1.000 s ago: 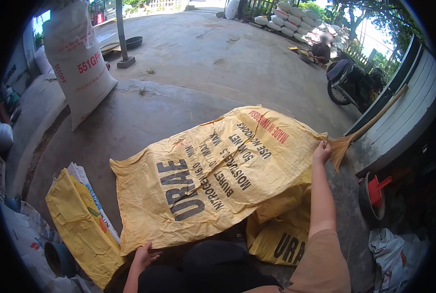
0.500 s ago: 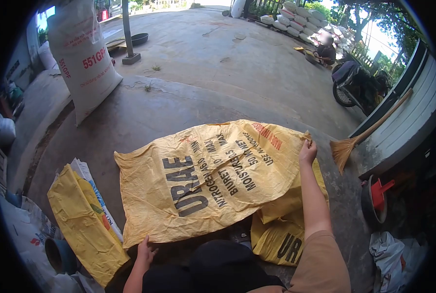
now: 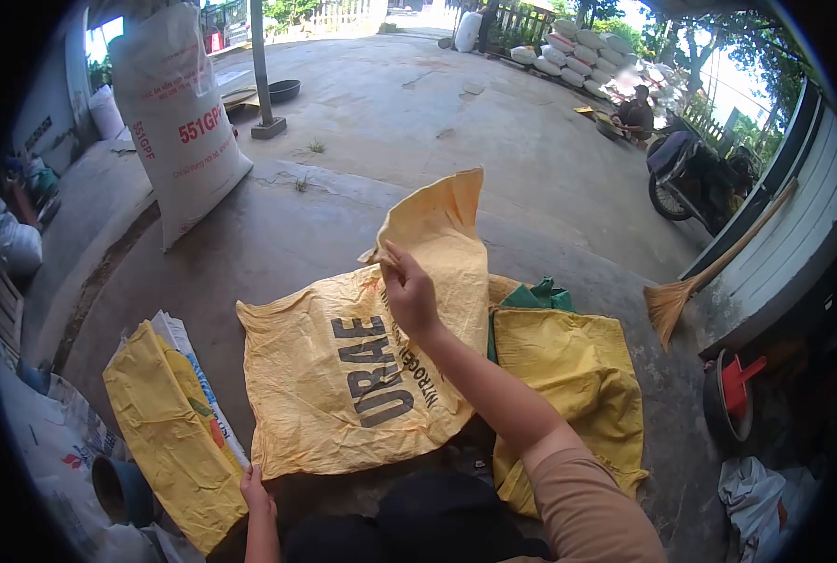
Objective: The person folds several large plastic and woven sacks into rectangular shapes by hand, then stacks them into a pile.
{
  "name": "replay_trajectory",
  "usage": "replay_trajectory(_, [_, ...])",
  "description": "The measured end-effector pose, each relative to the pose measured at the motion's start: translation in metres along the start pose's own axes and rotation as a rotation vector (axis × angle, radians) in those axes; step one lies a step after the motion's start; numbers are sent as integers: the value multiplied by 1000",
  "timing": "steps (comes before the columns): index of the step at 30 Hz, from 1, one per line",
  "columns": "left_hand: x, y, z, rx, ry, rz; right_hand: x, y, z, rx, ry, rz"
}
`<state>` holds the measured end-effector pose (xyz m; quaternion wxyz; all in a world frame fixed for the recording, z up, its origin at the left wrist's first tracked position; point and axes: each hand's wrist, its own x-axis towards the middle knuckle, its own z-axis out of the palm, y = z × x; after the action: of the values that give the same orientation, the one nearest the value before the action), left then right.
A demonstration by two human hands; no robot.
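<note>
A pale yellow woven sack (image 3: 315,375) with large dark letters lies across the floor before me, its right part lifted and folding over to the left. My right hand (image 3: 409,289) grips the raised edge above the sack's middle. At the near left corner, my left hand (image 3: 257,490) pinches the sack's edge. A folded yellow sack (image 3: 170,427) lies beside my left hand, with a white printed sack along its side. To the right rests another yellow sack (image 3: 568,375), with green cloth (image 3: 540,296) behind it.
A tall white sack (image 3: 179,122) stands at the upper left near a post (image 3: 262,66). A broom (image 3: 718,267) leans on the right wall, near a basin (image 3: 726,394) with a red scoop. Farther off are a crouching person (image 3: 636,114), a motorbike (image 3: 700,174) and stacked sacks (image 3: 578,56).
My right hand has moved left with the sack's right edge, folding that part over and uncovering the yellow sack and green cloth. My left hand stays at the near left corner.
</note>
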<state>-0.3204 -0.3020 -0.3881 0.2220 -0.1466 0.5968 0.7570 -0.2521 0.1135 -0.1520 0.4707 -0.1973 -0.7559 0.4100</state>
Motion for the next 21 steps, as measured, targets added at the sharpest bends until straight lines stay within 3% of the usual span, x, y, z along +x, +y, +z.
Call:
replay_trajectory(1, [-4,4,5,36,-31,6,-15,-11,29,64,-63,-37])
replay_trajectory(4, [-11,14,9,83,-85,-33,-75,-57,79,264,-517,-14])
replay_trajectory(5, [-13,18,11,127,-125,-66,-100,-59,96,298,-594,-120])
replay_trajectory(7, [-10,16,9,129,-120,-46,-145,-50,116,202,-949,-156])
replay_trajectory(9, [-4,9,2,133,-109,-30,-143,-80,92,137,-1480,217])
replay_trajectory(11, [6,1,-7,-8,-203,-51,-168,-51,98,-46,-1678,157])
replay_trajectory(12, [4,2,-7,21,-191,-47,-183,-27,100,-42,-1682,155])
replay_trajectory(14, [-6,7,3,-26,-164,-107,-206,23,104,-191,-1630,-175])
replay_trajectory(17, [-10,14,14,-44,-152,-238,-209,46,88,-177,-1465,-202])
replay_trajectory(18, [-12,15,16,-11,-163,-309,-205,45,87,-176,-1470,-194])
replay_trajectory(20, [-15,16,29,81,-162,-298,-184,37,88,-487,-1622,-129])
replay_trajectory(21, [-15,17,33,173,-163,-277,-178,30,86,-486,-1619,-120])
